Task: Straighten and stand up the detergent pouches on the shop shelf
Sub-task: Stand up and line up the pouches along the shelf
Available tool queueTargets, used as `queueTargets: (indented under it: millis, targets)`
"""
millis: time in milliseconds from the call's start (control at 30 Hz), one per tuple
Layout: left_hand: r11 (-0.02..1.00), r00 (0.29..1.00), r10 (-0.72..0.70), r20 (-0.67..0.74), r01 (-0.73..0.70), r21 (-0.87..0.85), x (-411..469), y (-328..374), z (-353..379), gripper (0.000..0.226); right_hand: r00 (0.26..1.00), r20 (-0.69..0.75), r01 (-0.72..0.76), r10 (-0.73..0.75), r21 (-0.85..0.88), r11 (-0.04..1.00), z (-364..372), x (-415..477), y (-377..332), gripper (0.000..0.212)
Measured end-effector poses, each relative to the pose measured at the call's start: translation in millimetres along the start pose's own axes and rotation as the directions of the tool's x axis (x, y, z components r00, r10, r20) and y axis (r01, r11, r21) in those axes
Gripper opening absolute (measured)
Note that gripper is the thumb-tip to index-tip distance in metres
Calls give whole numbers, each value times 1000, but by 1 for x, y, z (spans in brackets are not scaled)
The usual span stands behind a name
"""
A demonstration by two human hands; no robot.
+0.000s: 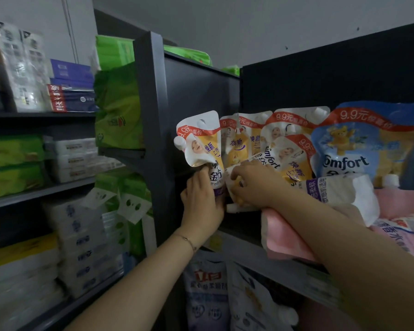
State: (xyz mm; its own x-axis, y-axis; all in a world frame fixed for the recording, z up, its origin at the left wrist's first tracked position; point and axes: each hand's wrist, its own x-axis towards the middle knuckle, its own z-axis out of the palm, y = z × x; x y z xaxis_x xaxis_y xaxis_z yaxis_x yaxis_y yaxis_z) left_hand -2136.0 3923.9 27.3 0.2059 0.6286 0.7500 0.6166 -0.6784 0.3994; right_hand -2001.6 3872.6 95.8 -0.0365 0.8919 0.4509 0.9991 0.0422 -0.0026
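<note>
Left hand [201,199] grips the end pouch [202,142] upright at the shelf's [244,244] nine o'clock corner as the right hand's [255,187] fingers [236,176] curl round a slumped pouch [269,161] beside it; letting go early could topple both.

"Comfort" stood on the blue pouch [359,151] under a red band [373,119] marked "9.9元"; the tilted yellow pouch [289,161] showed "omfort", the leftmost yellow pouch [208,144] "换新"
</note>
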Motion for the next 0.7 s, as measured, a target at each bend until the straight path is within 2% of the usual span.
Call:
queueTargets:
  millis: [100,200,267,333,400,500,633,700]
  targets:
    - [999,1000,31,3,-31,-32,-5,2,-8,69,998,-63,15,-21,-99,995,-3,-3,0,38]
    - [995,992,95,-83,-92,36,-8,6,-14,62,995,-36,82,-92,-226,971,-8,-10,-6,41]
    - [978,970,194,-146,-179,106,-6,11,-18,54,992,-20,113,-122,-268,957,-14,-15,-10,42]
    - [953,943,296,-149,-281,113,-2,18,-21,44,992,8,120,-122,-270,955,-26,-18,-11,40]
    - [933,930,355,-95,-347,92,2,26,-22,34,995,51,96,-86,-264,960,-41,-17,-6,35]
    - [927,928,372,12,-373,50,10,40,-20,26,996,86,3,24,-300,954,-61,-10,11,33]
    - [953,932,302,200,-295,-62,33,53,5,22,991,68,-96,113,-215,972,-53,-3,35,31]
    - [975,929,221,298,-222,-29,46,62,19,33,990,46,-125,133,-155,980,-38,-4,41,37]
